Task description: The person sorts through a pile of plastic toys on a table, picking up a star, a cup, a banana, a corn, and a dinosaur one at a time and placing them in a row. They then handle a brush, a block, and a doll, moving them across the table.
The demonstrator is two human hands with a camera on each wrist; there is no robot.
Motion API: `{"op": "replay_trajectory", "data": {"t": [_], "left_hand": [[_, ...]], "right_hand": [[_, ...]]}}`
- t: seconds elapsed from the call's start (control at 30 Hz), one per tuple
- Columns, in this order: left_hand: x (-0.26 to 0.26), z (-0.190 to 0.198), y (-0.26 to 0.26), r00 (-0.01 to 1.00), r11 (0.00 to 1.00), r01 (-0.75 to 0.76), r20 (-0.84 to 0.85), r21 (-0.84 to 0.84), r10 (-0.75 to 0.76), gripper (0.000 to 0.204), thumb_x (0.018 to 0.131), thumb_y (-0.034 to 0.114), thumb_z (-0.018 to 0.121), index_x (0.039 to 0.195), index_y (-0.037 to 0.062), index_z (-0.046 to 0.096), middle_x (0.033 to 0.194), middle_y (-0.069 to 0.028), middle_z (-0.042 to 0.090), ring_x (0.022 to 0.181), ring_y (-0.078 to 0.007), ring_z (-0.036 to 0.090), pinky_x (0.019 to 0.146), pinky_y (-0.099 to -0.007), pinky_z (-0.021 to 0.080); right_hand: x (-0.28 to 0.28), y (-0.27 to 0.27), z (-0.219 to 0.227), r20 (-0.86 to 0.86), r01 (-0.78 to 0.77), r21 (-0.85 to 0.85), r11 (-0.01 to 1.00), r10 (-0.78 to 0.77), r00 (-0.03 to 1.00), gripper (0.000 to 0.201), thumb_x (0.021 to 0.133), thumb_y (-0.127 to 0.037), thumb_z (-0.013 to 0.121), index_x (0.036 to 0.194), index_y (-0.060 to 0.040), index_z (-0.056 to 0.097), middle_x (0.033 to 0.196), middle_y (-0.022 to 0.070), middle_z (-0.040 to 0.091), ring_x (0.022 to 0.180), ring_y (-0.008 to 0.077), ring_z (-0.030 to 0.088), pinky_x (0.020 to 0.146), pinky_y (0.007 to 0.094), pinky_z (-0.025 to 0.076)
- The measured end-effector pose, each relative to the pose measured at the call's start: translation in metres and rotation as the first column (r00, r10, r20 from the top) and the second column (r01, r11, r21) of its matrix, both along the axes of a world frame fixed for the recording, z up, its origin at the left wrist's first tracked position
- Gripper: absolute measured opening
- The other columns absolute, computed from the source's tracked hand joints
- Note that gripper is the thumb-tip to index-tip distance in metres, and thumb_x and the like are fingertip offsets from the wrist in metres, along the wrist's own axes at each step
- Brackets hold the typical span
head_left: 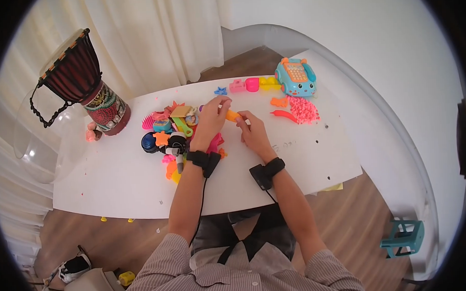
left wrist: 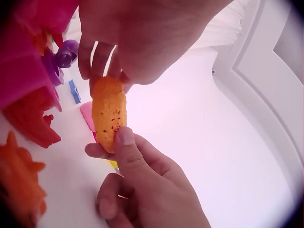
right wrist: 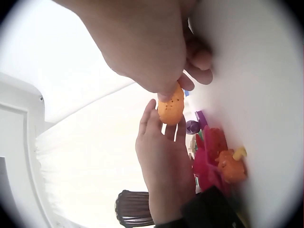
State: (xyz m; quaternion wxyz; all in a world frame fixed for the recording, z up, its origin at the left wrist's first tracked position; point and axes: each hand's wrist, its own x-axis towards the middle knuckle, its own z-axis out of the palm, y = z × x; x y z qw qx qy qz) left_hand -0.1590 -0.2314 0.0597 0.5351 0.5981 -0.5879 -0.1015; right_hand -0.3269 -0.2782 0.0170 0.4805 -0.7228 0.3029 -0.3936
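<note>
An oblong orange lump (head_left: pixel 232 116) with a bumpy, dough-like surface is held up between both hands, over the far middle of the white table. Small dark and red specks dot one side of it in the left wrist view. My left hand (head_left: pixel 211 121) holds its upper end with the fingertips, partly hidden behind the lump. My right hand (head_left: pixel 254 136) pinches the lower end between thumb and forefinger, its other fingers curled in. In the right wrist view the lump (right wrist: pixel 171 108) sits between the right thumb and the left fingers.
A pile of colourful toys (head_left: pixel 162 125) lies left of my left hand. A djembe drum (head_left: pixel 95 83) stands further left. Along the far side are a blue star (head_left: pixel 220 91), pink and yellow moulds (head_left: pixel 252 84), a toy telephone (head_left: pixel 297 77), pink bits (head_left: pixel 304 110) and a red pepper-shaped piece (head_left: pixel 284 114).
</note>
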Motion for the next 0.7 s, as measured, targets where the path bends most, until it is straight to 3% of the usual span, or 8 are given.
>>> {"op": "replay_trajectory", "data": {"t": [0.13,0.43,0.7], "left_hand": [[-0.004,0.0,-0.001,0.987,0.985,0.159,0.016,0.064,-0.161,0.024,0.101,0.018,0.071,0.116,-0.0004,0.068,0.099,-0.0179,0.074,0.078,-0.0251,0.069,0.074,-0.0333,0.056],[-0.011,0.003,0.0,0.975,0.968,0.22,0.006,0.117,-0.222,0.027,0.101,0.02,0.072,0.119,0.0008,0.066,0.096,-0.0162,0.075,0.078,-0.0247,0.068,0.073,-0.0336,0.054],[-0.021,0.011,0.006,0.939,0.919,0.341,-0.021,0.199,-0.344,0.031,0.099,0.019,0.075,0.125,0.0049,0.066,0.1,-0.0136,0.076,0.085,-0.0249,0.069,0.081,-0.0356,0.054]], "right_hand": [[-0.003,0.001,0.006,0.069,0.102,0.048,0.994,-0.105,0.992,0.026,0.111,-0.022,0.057,0.121,0.001,0.062,0.084,0.0098,0.067,0.052,0.0134,0.058,0.05,0.0296,0.046],[-0.009,-0.002,0.01,0.171,0.216,0.019,0.976,-0.216,0.961,0.032,0.113,-0.03,0.053,0.111,0.0,0.063,0.075,0.0033,0.061,0.063,0.0087,0.056,0.056,0.0272,0.044],[-0.015,-0.011,0.009,0.2,0.319,0.046,0.947,-0.321,0.926,0.034,0.112,-0.029,0.054,0.098,0.0005,0.063,0.067,0.0017,0.057,0.061,0.0082,0.052,0.057,0.0277,0.04]]}}
